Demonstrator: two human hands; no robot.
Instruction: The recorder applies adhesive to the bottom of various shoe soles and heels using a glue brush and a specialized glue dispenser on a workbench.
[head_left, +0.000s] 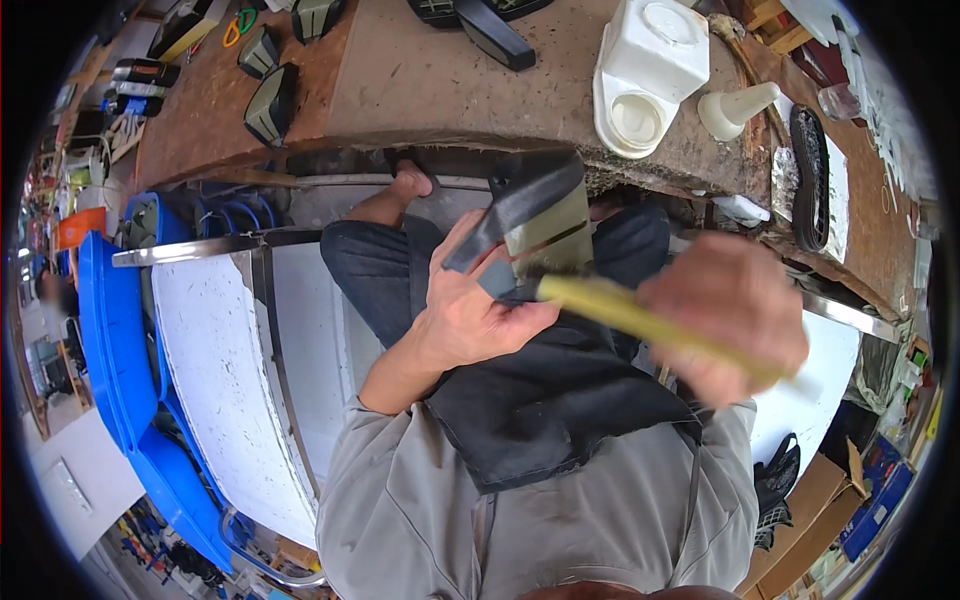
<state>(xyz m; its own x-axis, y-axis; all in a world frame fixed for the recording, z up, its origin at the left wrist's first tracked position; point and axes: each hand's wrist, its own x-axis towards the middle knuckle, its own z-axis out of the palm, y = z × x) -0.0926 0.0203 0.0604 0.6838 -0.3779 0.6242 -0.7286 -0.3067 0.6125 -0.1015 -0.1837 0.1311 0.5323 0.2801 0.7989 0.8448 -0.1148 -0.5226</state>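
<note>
My left hand [465,310] is closed round a black and olive-green piece [550,215] that looks like a sandal upper, held over my lap just off the bench edge. Its grey-blue inner face shows by my fingers. My right hand [725,320], smeared by motion, grips a long yellow-handled tool [610,308] that looks like a brush. The dark end of that tool reaches the lower part of the upper, near my left thumb. A black apron [560,410] lies across my lap below.
On the wooden bench [420,100] lie several similar black and olive pieces [272,105]. A white container with a round cup [635,120] stands right of centre, beside a cream conical nozzle [735,108]. A dark sole [810,180] lies farther right. Blue bins [115,340] stand at left.
</note>
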